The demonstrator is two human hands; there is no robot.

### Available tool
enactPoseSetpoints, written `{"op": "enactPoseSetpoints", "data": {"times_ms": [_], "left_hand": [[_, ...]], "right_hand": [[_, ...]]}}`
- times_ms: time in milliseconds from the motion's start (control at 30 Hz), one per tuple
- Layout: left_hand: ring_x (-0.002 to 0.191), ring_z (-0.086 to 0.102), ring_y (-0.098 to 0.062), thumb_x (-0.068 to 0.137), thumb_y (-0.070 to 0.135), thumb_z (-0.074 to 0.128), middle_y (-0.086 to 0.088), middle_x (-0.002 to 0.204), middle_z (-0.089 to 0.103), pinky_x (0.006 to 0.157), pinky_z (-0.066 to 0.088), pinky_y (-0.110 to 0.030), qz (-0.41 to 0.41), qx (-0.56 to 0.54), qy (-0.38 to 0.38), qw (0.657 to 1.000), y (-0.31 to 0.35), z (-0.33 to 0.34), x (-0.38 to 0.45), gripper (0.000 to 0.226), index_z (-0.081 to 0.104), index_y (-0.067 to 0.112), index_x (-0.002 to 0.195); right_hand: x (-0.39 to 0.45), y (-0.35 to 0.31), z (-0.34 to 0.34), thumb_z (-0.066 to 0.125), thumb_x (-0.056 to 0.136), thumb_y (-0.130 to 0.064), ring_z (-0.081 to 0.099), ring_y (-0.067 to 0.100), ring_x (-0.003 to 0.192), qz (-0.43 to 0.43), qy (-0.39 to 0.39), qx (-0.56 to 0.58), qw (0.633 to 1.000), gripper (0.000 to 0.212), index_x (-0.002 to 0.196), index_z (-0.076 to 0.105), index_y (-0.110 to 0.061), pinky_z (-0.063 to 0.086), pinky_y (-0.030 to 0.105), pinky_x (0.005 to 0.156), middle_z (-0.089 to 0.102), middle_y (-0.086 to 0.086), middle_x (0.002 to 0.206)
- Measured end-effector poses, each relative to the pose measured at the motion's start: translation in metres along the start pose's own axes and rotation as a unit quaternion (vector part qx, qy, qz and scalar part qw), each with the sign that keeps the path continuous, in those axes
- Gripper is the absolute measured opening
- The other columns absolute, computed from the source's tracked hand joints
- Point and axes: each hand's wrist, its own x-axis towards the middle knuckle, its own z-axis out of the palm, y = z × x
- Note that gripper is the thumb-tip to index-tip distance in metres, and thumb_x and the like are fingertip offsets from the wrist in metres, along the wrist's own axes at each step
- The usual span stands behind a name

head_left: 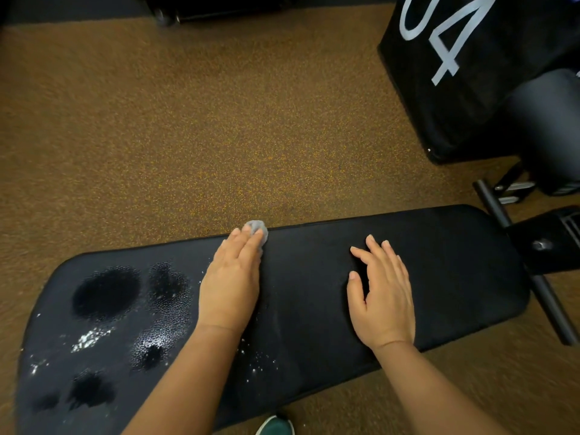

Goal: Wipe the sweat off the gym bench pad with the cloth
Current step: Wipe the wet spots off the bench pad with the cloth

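A black gym bench pad (pixel 455 271) stretches across the lower part of the head view. Its left part carries wet sweat patches (pixel 108 293) and shiny droplets. My left hand (pixel 230 277) lies flat near the pad's far edge, pressing down a small grey cloth (pixel 259 229) that sticks out beyond the fingertips; most of the cloth is hidden under the hand. My right hand (pixel 381 296) rests on the dry right half of the pad, fingers spread, holding nothing.
Brown speckled rubber floor (pixel 219 120) surrounds the bench. A black box with white numerals (pixel 455 58) stands at the upper right. The bench's black metal frame and crossbar (pixel 533 277) lie at the right end. A green shoe tip (pixel 276 426) shows at the bottom.
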Motion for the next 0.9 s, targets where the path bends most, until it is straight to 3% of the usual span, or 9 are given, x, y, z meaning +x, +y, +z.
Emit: {"op": "enactPoseSetpoints", "data": {"times_ms": [133,300,433,600,700,800,900], "left_hand": [[0.123,0.053,-0.034,0.092,0.024,0.033,-0.016,0.13,0.058,0.106,0.035,-0.038,-0.025,-0.001,0.009,1.0,0.005,-0.004,-0.022,0.046,0.06,0.008,0.125],[0.121,0.054,-0.034,0.092,0.022,0.035,-0.015,0.127,0.06,0.106,0.028,-0.036,-0.037,-0.011,0.025,0.999,0.021,-0.002,-0.054,0.044,0.061,0.009,0.125],[0.117,0.058,-0.033,0.09,0.02,0.038,-0.014,0.123,0.064,0.104,0.034,-0.041,-0.053,-0.02,0.05,0.997,0.043,0.006,-0.064,0.042,0.065,0.007,0.119],[0.113,0.061,-0.029,0.087,0.018,0.04,-0.01,0.12,0.066,0.101,0.029,-0.035,-0.062,-0.032,0.054,0.996,0.058,0.017,-0.058,0.039,0.067,0.008,0.114],[0.111,0.062,-0.028,0.086,0.018,0.039,-0.011,0.117,0.067,0.101,0.032,-0.035,-0.051,-0.031,0.044,0.997,0.061,0.018,-0.052,0.039,0.068,0.009,0.11],[0.11,0.063,-0.027,0.085,0.018,0.039,-0.009,0.116,0.068,0.097,0.045,-0.039,-0.024,-0.021,0.028,0.999,0.062,0.016,-0.055,0.039,0.07,0.011,0.107],[0.112,0.062,-0.023,0.084,0.018,0.038,-0.006,0.117,0.068,0.097,0.046,-0.043,0.025,-0.015,0.004,1.0,0.066,0.014,-0.072,0.04,0.07,0.014,0.108]], "right_hand": [[0.0,0.0,0.0,0.037,0.092,-0.032,0.019,0.017,0.145,-0.003,0.003,0.001,1.0,0.041,0.131,0.05,-0.025,0.011,0.035,0.119,0.037,-0.003,0.151],[-0.001,-0.002,0.0,0.037,0.092,-0.031,0.018,0.019,0.145,-0.004,0.0,-0.009,1.0,0.041,0.131,0.049,-0.025,0.008,0.034,0.119,0.036,-0.001,0.152],[-0.001,-0.002,0.0,0.042,0.094,-0.027,0.018,0.022,0.145,-0.013,0.002,-0.012,1.0,0.038,0.132,0.049,-0.023,0.01,0.038,0.119,0.036,0.002,0.151],[-0.003,-0.003,0.0,0.044,0.094,-0.026,0.016,0.021,0.145,-0.014,0.008,-0.018,1.0,0.039,0.132,0.048,-0.021,0.006,0.035,0.119,0.035,0.003,0.152],[-0.003,-0.002,0.001,0.044,0.094,-0.025,0.017,0.022,0.145,-0.022,0.012,-0.016,1.0,0.039,0.132,0.049,-0.02,0.008,0.037,0.119,0.035,0.004,0.152],[-0.002,-0.002,0.002,0.045,0.093,-0.024,0.018,0.022,0.145,-0.027,0.015,-0.018,0.999,0.039,0.132,0.049,-0.019,0.01,0.039,0.119,0.036,0.004,0.151],[-0.003,-0.002,0.002,0.045,0.094,-0.024,0.017,0.021,0.145,-0.022,0.014,-0.022,0.999,0.039,0.132,0.048,-0.02,0.009,0.038,0.119,0.035,0.003,0.152]]}}
